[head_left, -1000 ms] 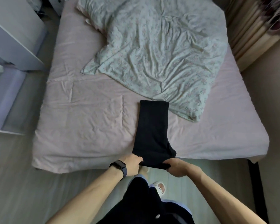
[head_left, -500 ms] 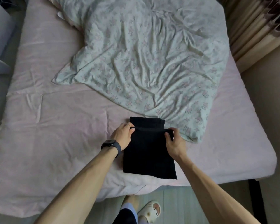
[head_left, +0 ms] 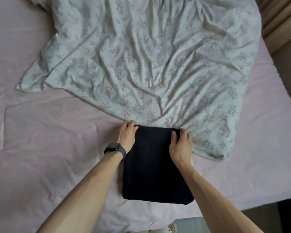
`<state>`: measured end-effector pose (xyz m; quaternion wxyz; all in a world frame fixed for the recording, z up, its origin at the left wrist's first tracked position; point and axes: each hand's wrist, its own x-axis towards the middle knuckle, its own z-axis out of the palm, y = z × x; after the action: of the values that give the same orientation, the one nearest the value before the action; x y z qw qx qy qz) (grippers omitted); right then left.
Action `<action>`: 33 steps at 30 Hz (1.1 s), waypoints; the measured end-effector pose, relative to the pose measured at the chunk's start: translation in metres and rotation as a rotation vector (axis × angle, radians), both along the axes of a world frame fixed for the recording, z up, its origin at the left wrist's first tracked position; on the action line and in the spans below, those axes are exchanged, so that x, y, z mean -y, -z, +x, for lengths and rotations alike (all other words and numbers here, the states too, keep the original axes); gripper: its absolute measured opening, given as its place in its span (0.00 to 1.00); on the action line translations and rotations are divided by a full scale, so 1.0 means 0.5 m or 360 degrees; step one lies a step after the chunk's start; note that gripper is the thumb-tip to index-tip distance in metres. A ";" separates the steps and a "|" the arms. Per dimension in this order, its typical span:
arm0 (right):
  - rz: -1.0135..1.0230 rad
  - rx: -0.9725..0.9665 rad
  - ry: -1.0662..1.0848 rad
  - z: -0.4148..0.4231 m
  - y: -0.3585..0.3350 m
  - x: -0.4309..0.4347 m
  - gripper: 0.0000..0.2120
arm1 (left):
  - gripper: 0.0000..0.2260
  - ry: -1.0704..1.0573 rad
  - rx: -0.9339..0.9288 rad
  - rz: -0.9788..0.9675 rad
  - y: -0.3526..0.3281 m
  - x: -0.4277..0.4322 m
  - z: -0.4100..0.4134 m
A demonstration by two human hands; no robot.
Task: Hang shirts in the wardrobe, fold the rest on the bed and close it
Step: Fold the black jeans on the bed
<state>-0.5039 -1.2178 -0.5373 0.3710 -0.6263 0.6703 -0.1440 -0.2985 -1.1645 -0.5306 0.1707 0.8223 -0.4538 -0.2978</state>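
Left hand (head_left: 127,137) and right hand (head_left: 181,146) pinched the black garment (head_left: 154,174) near the front bed (head_left: 40,148) edge, fold seemingly nearly done.

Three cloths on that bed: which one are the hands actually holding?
The black folded garment at the near edge. The left hand and right hand pinch its far corners; the floral duvet lies beyond, and the pink sheet lies underneath.
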 end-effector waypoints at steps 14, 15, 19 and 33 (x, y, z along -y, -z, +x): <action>-0.0415 -0.0692 -0.0730 -0.034 0.007 -0.172 0.29 | 0.30 0.0538 0.0667 -0.0075 0.040 -0.190 -0.170; -0.0343 -0.0703 -0.0699 -0.045 0.020 -0.181 0.29 | 0.28 0.0524 0.0666 -0.0017 0.051 -0.202 -0.175; -0.0240 -0.0684 -0.0667 -0.059 0.067 -0.184 0.29 | 0.27 0.0524 0.0696 0.0146 0.094 -0.205 -0.158; -0.0013 -0.0276 -0.0417 -0.083 0.012 -0.173 0.37 | 0.39 -0.0163 0.0372 0.0289 0.044 -0.226 -0.199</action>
<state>-0.5456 -1.1313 -0.5432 0.3247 -0.7201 0.6117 -0.0424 -0.3980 -1.0514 -0.5525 0.0565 0.8855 -0.3992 -0.2308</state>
